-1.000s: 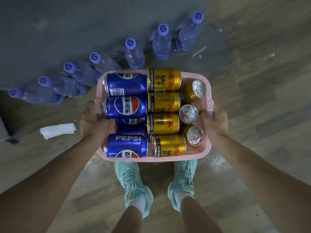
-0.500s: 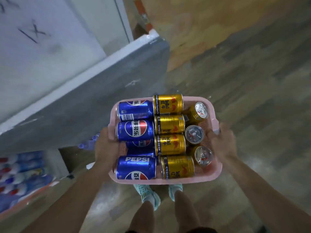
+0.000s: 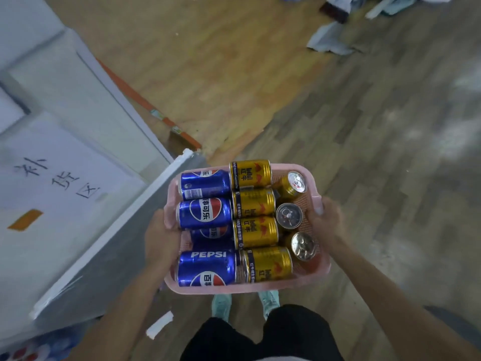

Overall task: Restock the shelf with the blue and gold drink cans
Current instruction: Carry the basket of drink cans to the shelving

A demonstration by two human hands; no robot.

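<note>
Both rims of the basket (image 3: 250, 289) are gripped: left hand (image 3: 161, 238), right hand (image 3: 326, 217). Carry it level so no cans (image 3: 253, 203) roll.

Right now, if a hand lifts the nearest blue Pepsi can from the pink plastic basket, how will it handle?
The nearest blue Pepsi can lies on its side, so it would likely roll once freed. Its glossy metal skin probably makes it slippery. The gold metal can lying beside it may shift into the gap.
</note>
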